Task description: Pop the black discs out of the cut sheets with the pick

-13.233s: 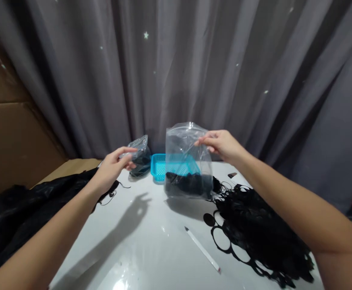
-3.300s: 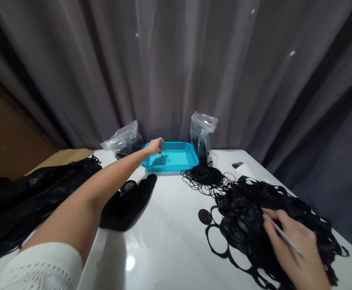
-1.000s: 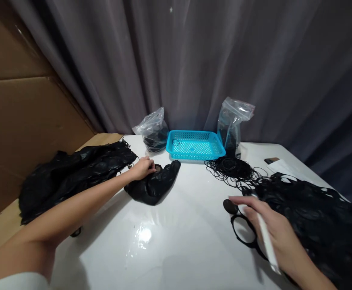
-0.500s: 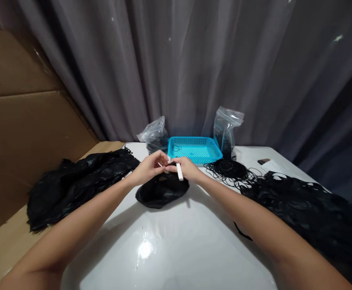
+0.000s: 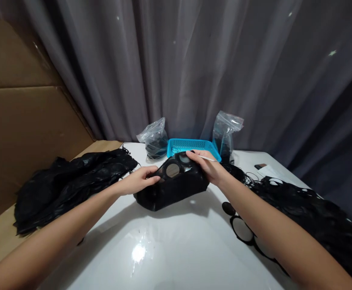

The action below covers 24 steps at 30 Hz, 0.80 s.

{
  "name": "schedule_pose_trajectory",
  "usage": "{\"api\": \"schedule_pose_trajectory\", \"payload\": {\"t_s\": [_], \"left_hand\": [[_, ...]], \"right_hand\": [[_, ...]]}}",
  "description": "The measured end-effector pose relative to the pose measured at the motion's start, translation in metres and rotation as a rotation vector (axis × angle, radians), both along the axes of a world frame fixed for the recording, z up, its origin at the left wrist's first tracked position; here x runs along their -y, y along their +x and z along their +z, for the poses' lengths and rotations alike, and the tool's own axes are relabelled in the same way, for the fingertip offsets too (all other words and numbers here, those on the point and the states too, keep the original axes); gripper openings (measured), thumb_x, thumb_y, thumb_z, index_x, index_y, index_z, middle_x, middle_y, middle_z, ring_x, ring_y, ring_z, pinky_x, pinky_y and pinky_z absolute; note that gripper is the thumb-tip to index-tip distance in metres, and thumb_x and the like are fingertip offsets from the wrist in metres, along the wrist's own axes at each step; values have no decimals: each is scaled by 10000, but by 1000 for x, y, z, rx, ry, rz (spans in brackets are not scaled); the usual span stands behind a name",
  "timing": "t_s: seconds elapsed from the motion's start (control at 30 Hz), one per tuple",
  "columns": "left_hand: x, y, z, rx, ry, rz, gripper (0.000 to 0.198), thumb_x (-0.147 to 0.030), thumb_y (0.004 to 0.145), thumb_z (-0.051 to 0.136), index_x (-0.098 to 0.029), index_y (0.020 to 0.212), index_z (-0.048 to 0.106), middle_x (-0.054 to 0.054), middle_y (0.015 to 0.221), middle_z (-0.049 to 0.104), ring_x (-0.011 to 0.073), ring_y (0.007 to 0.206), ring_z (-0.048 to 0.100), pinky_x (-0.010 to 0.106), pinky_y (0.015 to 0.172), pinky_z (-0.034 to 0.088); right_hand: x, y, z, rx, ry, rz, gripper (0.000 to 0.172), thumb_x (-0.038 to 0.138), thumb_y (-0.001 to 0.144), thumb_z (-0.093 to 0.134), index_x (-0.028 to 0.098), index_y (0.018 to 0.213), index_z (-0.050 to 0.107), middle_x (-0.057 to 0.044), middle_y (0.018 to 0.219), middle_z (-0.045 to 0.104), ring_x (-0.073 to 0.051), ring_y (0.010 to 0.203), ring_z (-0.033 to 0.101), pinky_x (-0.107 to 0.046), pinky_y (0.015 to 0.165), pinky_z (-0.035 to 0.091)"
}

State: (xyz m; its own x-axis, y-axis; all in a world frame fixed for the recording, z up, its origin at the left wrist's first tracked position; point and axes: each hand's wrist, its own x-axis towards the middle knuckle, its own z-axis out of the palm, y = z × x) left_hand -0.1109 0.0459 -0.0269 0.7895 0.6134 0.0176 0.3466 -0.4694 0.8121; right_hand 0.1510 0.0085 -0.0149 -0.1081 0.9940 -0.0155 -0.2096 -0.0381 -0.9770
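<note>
On table (image 5: 164, 249) | black sheet (image 5: 176, 189) held between left grip (image 5: 138, 182), right grip (image 5: 208, 167)

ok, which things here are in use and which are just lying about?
In use: black sheet, held by left hand and right hand; white stick in the right hand.
Lying about: blue basket, left bag, right bag, left black pile, right black pile.

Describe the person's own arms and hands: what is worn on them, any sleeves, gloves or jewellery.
Both forearms are bare as far up as the picture shows; no sleeve edge is in view. The left hand and the right hand are ungloved, with no ring, watch or bracelet visible.
</note>
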Motion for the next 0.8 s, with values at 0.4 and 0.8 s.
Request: {"api": "schedule_pose_trajectory", "payload": {"t_s": [0.4, 0.8], "left_hand": [[-12, -23, -20, -248, -66, -81, 312, -441, 903, 584, -149, 830, 665, 47, 833, 706, 174, 770, 630, 248, 715, 453], [14, 21, -55, -106, 161, 153, 238, -367, 847, 538, -157, 792, 636, 26, 755, 651, 178, 715, 581, 260, 667, 444]], "right_hand": [[19, 40, 10, -41, 22, -157, 397, 463, 667, 846, 169, 809, 620, 24, 671, 606, -116, 572, 541, -231, 553, 445], [37, 63, 31, 175, 318, -425, 303, 449, 751, 771, 177, 784, 640, 21, 652, 564, -115, 578, 513, -220, 521, 405]]}}
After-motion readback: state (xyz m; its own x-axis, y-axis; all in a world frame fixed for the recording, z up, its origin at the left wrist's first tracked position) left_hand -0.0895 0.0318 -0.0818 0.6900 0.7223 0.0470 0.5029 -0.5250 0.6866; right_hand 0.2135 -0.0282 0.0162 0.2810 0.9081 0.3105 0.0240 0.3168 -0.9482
